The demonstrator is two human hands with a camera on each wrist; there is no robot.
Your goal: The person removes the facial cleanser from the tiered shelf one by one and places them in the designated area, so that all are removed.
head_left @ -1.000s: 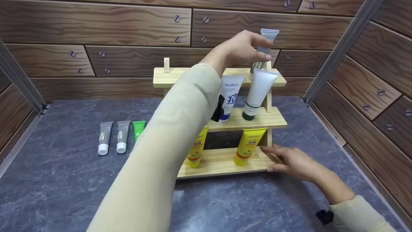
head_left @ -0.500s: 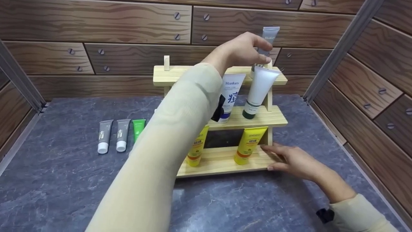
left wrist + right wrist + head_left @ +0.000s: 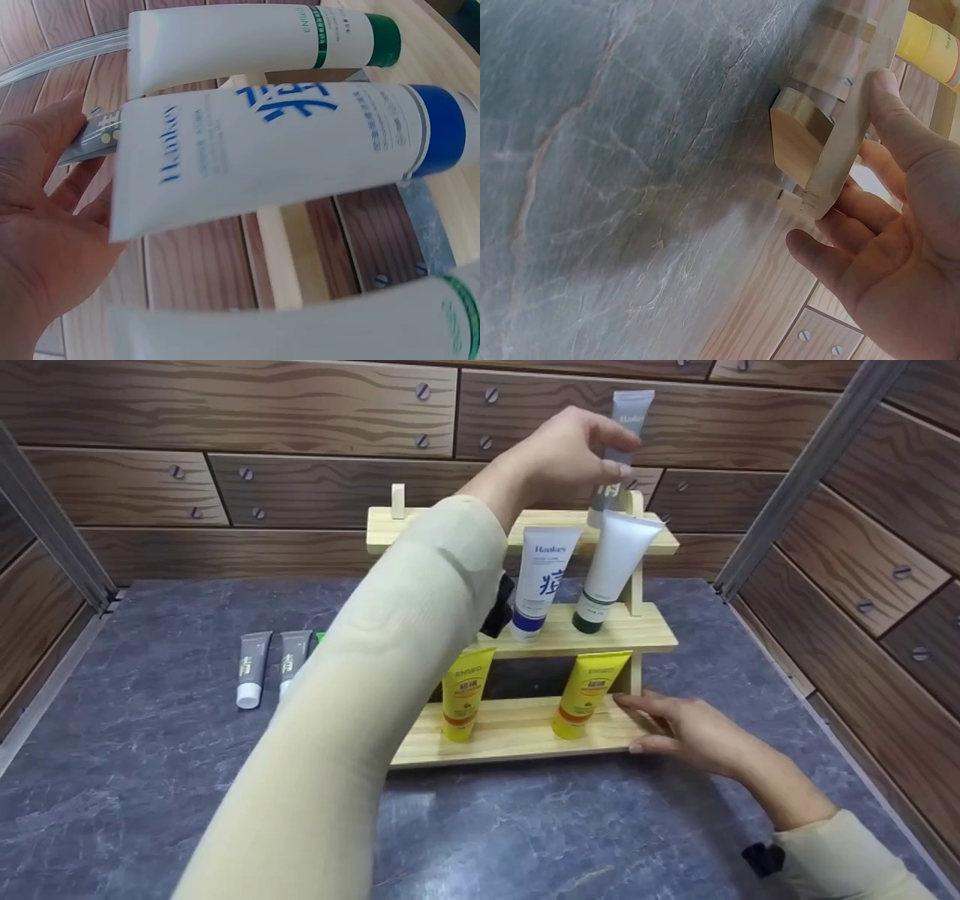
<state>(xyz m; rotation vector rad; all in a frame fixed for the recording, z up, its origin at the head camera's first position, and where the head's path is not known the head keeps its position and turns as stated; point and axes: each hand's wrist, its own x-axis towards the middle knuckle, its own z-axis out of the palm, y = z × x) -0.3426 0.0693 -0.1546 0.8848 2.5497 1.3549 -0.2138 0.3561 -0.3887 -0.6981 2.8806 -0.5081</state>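
My left hand pinches a grey tube near the right end of the top tier of a wooden display stand. The tube is held upright, slightly tilted. In the left wrist view that grey tube is mostly hidden by a white tube with a blue cap. My right hand holds the stand's lowest tier at its right end. Seen from the right wrist, the thumb lies on the board with fingers on its other side.
On the middle tier stand the blue-capped tube and a white green-capped tube; the left wrist view shows another white tube. Yellow tubes stand on the bottom tier. Grey tubes lie on the table at left, beside a mostly hidden green one.
My left hand has raised the grey tube upward from the top tier. The right hand has kept its hold on the stand. The head view has shifted slightly.
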